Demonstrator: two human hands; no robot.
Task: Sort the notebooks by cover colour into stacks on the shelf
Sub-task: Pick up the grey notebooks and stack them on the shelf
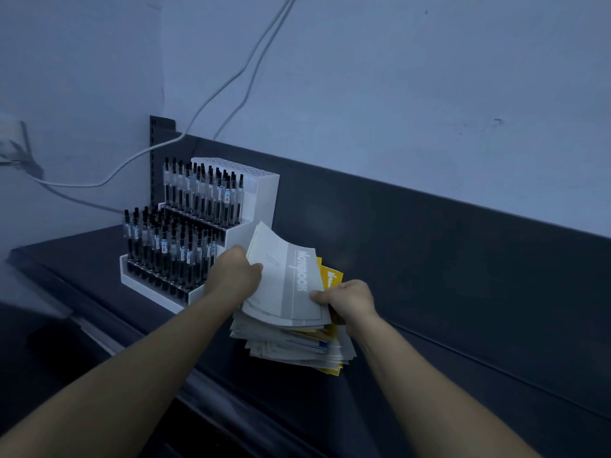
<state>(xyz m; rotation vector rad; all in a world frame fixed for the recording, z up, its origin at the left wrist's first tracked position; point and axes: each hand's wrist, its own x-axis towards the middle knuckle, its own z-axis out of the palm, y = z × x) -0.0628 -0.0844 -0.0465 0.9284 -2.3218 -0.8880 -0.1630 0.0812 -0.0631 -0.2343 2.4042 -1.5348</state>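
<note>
Both hands hold the grey notebook (291, 285) atop the mixed pile (297, 342) on the dark shelf (429, 292): left hand (233, 276) pinching one edge, right hand (347, 302) the other. It's bowing already, so thin and floppy; I'd grab nearer the spine.

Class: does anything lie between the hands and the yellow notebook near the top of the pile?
Yes: the bent grey paper notebook, held by the left hand and right hand, covers the yellow notebook except its far corner.

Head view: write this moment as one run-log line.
left hand: grips grey notebook | right hand: pinches its corner | notebook pile: beneath, grey and yellow, on dark shelf
</note>
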